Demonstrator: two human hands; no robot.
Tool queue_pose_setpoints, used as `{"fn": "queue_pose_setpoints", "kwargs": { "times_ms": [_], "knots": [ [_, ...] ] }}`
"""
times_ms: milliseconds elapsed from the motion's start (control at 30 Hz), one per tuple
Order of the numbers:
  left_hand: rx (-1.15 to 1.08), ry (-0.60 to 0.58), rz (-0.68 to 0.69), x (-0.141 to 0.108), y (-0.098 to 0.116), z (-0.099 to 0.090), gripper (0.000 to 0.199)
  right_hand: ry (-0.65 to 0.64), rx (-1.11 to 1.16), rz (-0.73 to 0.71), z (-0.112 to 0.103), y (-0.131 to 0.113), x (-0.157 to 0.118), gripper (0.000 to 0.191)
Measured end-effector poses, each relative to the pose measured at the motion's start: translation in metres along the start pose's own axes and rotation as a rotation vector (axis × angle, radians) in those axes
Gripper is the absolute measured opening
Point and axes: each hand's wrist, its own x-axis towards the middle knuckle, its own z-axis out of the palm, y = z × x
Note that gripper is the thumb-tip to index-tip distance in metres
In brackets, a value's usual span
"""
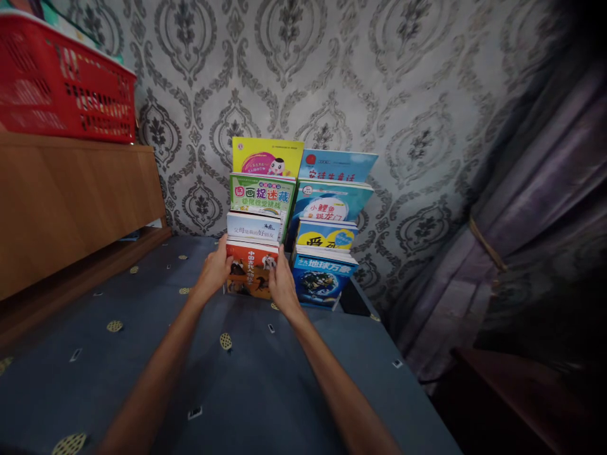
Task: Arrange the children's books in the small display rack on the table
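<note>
Two rows of upright books stand against the wall end of the blue patterned cloth. At the front of the left row is an orange book. My left hand grips its left edge and my right hand its right edge, thumbs on the cover. Behind it rise a pale blue-and-white book, a green book and a yellow book. The right row, beside my right hand, has a blue book with a globe in front, then a yellow-and-blue book and two taller blue books behind.
A wooden cabinet stands at the left with a red plastic basket on top. Grey damask wallpaper covers the wall behind the books. A tied purple curtain hangs at the right, above a dark reddish furniture corner.
</note>
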Motion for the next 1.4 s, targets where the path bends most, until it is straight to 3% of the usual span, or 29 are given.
{"fn": "queue_pose_setpoints", "kwargs": {
  "times_ms": [367,633,867,1200,1400],
  "knots": [
    [0.086,0.001,-0.042,0.001,0.004,0.000,0.068,-0.003,0.011,-0.009,-0.001,0.001,0.003,0.067],
    [-0.023,0.011,0.005,0.004,-0.006,-0.001,0.068,0.008,0.031,-0.024,0.005,0.009,0.002,0.066],
    [-0.031,-0.069,0.013,0.010,-0.013,-0.007,0.033,-0.020,0.019,-0.004,0.003,0.010,0.002,0.063],
    [0.003,-0.056,-0.006,0.010,-0.011,-0.004,0.024,-0.003,-0.032,0.026,0.011,0.009,-0.001,0.070],
    [-0.008,-0.067,0.009,0.011,-0.014,-0.003,0.025,0.003,-0.008,-0.048,0.008,0.016,0.000,0.066]
  ]
}}
